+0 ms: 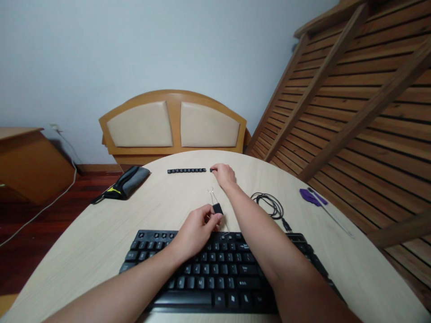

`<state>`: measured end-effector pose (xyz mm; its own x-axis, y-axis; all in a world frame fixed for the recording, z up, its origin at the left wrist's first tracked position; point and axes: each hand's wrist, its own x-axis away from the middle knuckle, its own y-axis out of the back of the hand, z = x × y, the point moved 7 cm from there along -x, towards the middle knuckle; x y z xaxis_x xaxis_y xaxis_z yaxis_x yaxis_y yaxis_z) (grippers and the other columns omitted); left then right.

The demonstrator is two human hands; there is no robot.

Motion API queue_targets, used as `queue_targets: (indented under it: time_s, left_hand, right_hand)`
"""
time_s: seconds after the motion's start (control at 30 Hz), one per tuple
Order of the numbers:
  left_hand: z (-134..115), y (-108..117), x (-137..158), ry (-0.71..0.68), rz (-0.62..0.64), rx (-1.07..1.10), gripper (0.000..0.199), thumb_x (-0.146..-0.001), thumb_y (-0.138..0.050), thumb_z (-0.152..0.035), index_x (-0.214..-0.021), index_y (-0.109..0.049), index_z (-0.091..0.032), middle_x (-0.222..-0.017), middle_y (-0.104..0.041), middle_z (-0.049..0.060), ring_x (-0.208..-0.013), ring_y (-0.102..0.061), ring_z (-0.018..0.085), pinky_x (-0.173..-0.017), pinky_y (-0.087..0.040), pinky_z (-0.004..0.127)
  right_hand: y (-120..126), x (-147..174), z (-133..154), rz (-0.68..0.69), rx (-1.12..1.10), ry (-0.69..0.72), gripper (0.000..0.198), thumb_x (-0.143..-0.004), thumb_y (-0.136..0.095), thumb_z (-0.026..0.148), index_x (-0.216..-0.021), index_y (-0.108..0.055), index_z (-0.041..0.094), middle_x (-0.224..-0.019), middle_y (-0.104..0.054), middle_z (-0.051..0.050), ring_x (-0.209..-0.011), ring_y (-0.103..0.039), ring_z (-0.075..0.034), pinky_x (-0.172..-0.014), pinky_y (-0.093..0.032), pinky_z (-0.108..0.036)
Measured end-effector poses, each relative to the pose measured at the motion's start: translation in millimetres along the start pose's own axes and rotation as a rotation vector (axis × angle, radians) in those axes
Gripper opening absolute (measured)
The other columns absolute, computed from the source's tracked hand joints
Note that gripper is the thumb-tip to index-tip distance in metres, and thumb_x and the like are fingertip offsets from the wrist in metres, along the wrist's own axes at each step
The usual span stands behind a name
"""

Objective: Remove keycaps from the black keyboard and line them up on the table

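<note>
A black keyboard (198,298) lies along the near side of the table, with keycaps gone from parts of its top row. Above its back edge, my left hand (198,226) is closed on a keycap puller (218,209), which has a black grip and thin wire loops. Farther off, my right hand (225,174) pinches a small black keycap (211,170) at the table surface. That keycap is at the right end of a straight row of loose keycaps (186,170), a small gap apart from it.
A coiled black USB cable (274,206) lies right of my right forearm. Toward the right edge, a thin brush-like stick (332,213) rests on a purple cloth (310,196). A dark grey pouch (126,183) sits at the left edge of the round table (101,251).
</note>
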<state>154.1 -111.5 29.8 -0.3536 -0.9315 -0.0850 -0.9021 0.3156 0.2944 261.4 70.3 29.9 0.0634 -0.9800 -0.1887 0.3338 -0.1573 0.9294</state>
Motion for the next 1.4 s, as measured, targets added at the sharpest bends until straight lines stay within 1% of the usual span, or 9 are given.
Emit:
queue_targets:
  time_s: [0.1, 0.27, 0.33, 0.67, 1.03, 1.17, 1.3, 1.4]
  left_hand:
    - [0.9, 0.1, 0.6, 0.02, -0.009, -0.007, 0.024, -0.092, -0.051, -0.035, -0.075, -0.054, -0.018, -0.066, -0.062, 0.001, -0.065, -0.059, 0.017, -0.063, -0.044, 0.028]
    - [0.6, 0.8, 1.1, 0.023, -0.012, -0.006, 0.025, -0.091, -0.051, -0.037, -0.074, -0.054, -0.018, -0.066, -0.061, 0.001, -0.064, -0.059, 0.017, -0.063, -0.044, 0.028]
    - [0.5, 1.4, 1.0, 0.021, -0.016, -0.009, 0.026, -0.091, -0.051, -0.037, -0.074, -0.054, -0.018, -0.066, -0.061, 0.001, -0.065, -0.059, 0.018, -0.063, -0.044, 0.028]
    - [-1.5, 0.8, 2.2, 0.014, -0.011, 0.003, 0.024, -0.091, -0.051, -0.034, -0.074, -0.055, -0.018, -0.066, -0.061, 0.001, -0.064, -0.058, 0.017, -0.063, -0.044, 0.028]
    - [-0.2, 1.0, 1.2, 0.018, -0.011, -0.012, 0.025, -0.092, -0.051, -0.035, -0.074, -0.055, -0.018, -0.067, -0.062, 0.001, -0.066, -0.059, 0.018, -0.064, -0.044, 0.028]
    - [-1.6, 1.2, 0.9, 0.0, -0.017, -0.013, 0.025, -0.092, -0.051, -0.035, -0.073, -0.055, -0.018, -0.067, -0.062, 0.001, -0.065, -0.059, 0.018, -0.063, -0.044, 0.028]
    - [-1.2, 1.7, 0.9, 0.0, -0.022, -0.027, 0.025, -0.092, -0.051, -0.035, -0.073, -0.055, -0.018, -0.066, -0.062, 0.001, -0.064, -0.059, 0.017, -0.062, -0.044, 0.027]
    - [-1.1, 2.2, 1.4, 0.002, -0.024, -0.019, 0.025, -0.091, -0.052, -0.034, -0.073, -0.055, -0.018, -0.065, -0.062, 0.001, -0.063, -0.058, 0.017, -0.062, -0.044, 0.027]
  right_hand:
    - [-1.3, -0.9, 1.6, -0.014, -0.024, -0.005, 0.029, -0.096, -0.054, 0.034, -0.12, -0.061, 0.019, -0.12, -0.063, -0.009, -0.106, -0.061, -0.022, -0.092, -0.049, -0.045]
    - [-1.3, -0.2, 4.9, -0.049, -0.043, -0.007, 0.028, -0.095, -0.052, 0.03, -0.119, -0.066, 0.032, -0.116, -0.07, -0.005, -0.107, -0.063, -0.022, -0.09, -0.047, -0.034]
    - [-0.8, -0.1, 5.0, -0.06, -0.047, -0.01, 0.028, -0.094, -0.052, 0.03, -0.118, -0.067, 0.034, -0.115, -0.07, -0.004, -0.106, -0.064, -0.022, -0.089, -0.047, -0.031]
    - [-2.0, -1.0, 7.2, -0.072, -0.051, -0.012, 0.029, -0.094, -0.053, 0.031, -0.119, -0.067, 0.036, -0.116, -0.07, -0.004, -0.106, -0.064, -0.022, -0.089, -0.047, -0.031]
    - [-3.9, -1.5, 7.8, -0.076, -0.054, -0.002, 0.03, -0.093, -0.054, 0.031, -0.121, -0.065, 0.036, -0.118, -0.07, -0.003, -0.107, -0.063, -0.021, -0.09, -0.046, -0.03]
    - [-4.2, -1.2, 7.7, -0.078, -0.062, -0.001, 0.032, -0.094, -0.053, 0.029, -0.125, -0.062, 0.035, -0.118, -0.069, -0.003, -0.109, -0.062, -0.021, -0.091, -0.046, -0.031]
    - [-3.0, 0.3, 7.1, -0.075, -0.07, -0.01, 0.037, -0.094, -0.053, 0.027, -0.131, -0.055, 0.032, -0.115, -0.07, -0.003, -0.11, -0.062, -0.02, -0.09, -0.046, -0.03]
    - [-2.2, 1.2, 6.7, -0.076, -0.075, -0.014, 0.039, -0.094, -0.053, 0.026, -0.132, -0.053, 0.032, -0.113, -0.071, -0.003, -0.109, -0.062, -0.02, -0.089, -0.046, -0.03]
